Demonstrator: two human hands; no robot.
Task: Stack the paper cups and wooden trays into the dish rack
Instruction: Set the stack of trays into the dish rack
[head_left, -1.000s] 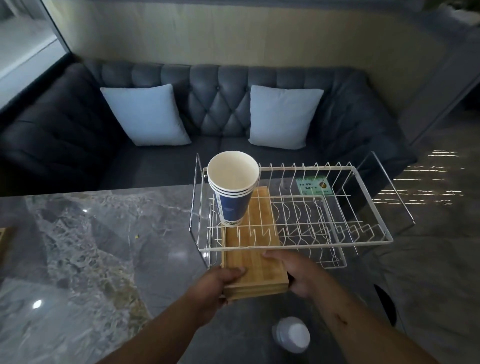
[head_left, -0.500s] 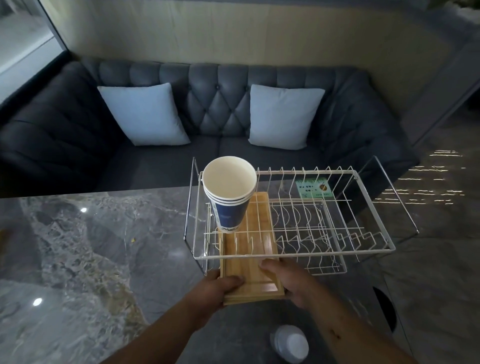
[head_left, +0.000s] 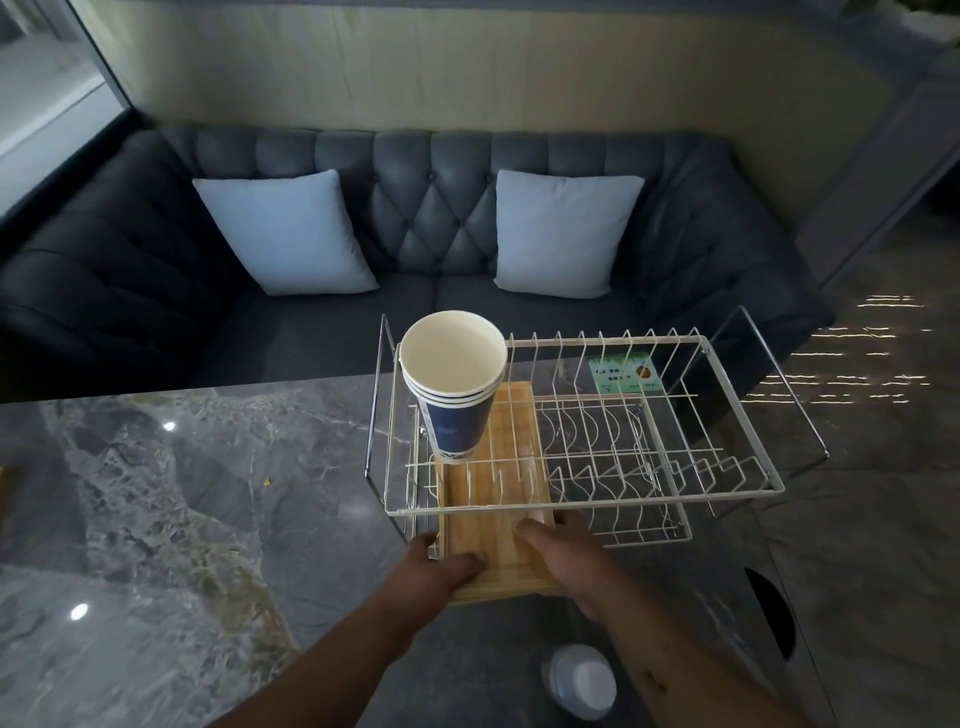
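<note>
A white wire dish rack stands on the marble table's right part. A stack of blue paper cups stands upright in its upper tier at the left end. A stack of wooden trays lies mostly under that tier, its near end sticking out toward me. My left hand grips the trays' near left corner, thumb on top. My right hand holds the near right corner, thumb on top and fingers along the side.
The grey marble table stretches to the left. A white round lid or bottle lies on the floor below my arms. Behind the table stands a dark tufted sofa with two pale cushions. A green label hangs in the rack.
Both hands have pushed the wooden trays farther away from me into the rack, so less of the stack sticks out than a second ago.
</note>
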